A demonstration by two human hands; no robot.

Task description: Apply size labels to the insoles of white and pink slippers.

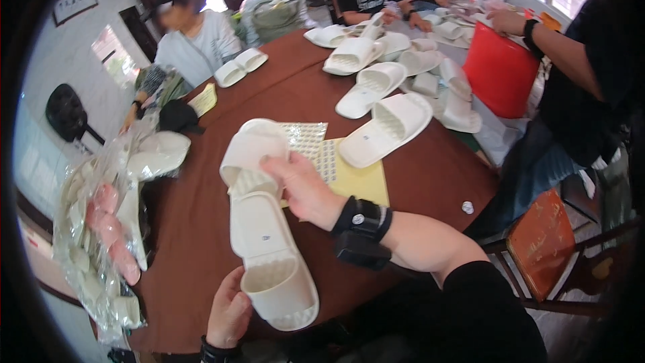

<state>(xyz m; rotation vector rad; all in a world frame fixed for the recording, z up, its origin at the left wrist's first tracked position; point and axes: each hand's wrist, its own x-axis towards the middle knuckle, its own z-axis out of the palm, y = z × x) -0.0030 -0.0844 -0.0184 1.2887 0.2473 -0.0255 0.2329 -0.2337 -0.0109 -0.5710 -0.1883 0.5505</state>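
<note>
Two white slide slippers overlap heel to heel in front of me, above the brown-covered table. My right hand (306, 188) grips the far slipper (254, 144), its thumb on the strap and its other fingers hidden underneath. Closed around the side of the near slipper (279, 292) is my left hand (230, 309), fingers partly behind it. A small dark mark shows on the near slipper's insole. Beyond my right hand lie a yellow sticker sheet (359, 185) and a clear sheet of small stickers (306, 136). Another white slipper (386, 131) rests partly on the yellow sheet.
More white slippers (373, 84) are heaped at the far right, beside a red bag (500, 70). Clear plastic bags of white and pink slippers (111, 228) line the left edge. A slipper pair (242, 66) sits far left. Several people work around the table (195, 228). A wooden chair (541, 245) stands right.
</note>
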